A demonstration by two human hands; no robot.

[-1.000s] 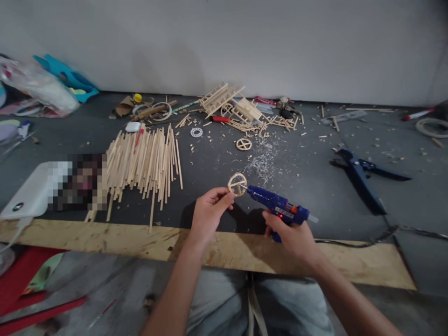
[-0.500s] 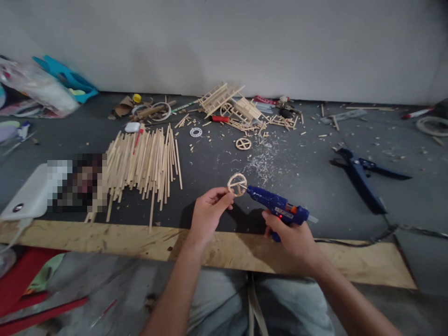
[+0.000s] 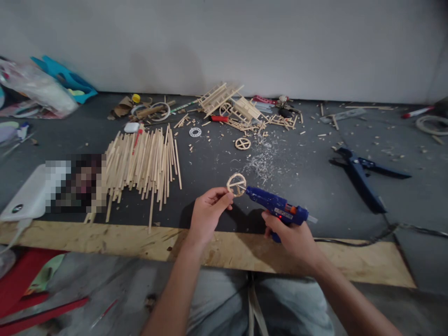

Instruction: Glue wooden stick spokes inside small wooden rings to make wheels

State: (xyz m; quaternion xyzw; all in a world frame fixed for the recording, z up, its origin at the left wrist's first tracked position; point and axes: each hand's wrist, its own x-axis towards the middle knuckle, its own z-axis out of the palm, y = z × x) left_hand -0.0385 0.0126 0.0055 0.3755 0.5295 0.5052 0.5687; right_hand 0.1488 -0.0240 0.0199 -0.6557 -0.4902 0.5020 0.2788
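My left hand (image 3: 211, 210) pinches the lower left rim of a small wooden wheel (image 3: 231, 176), which is held up above the dark tabletop. Inside the ring are thin wooden spokes. My right hand (image 3: 289, 233) is wrapped round the handle of a blue glue gun (image 3: 268, 199), whose small light glows red. The gun's metal nozzle points left and reaches the inside of the wheel, near the spokes. Whether the tip touches the wood is too small to tell. Another wooden wheel (image 3: 242, 143), with crossed spokes, lies flat farther back.
Many wooden sticks (image 3: 147, 158) lie at the left, beside a white power bank (image 3: 30, 196). Wooden models (image 3: 224, 100) and offcuts sit by the wall. Glue strands (image 3: 262, 161) lie beyond the gun. A blue cutter (image 3: 364, 179) is at the right, near the gun's cable (image 3: 350, 242).
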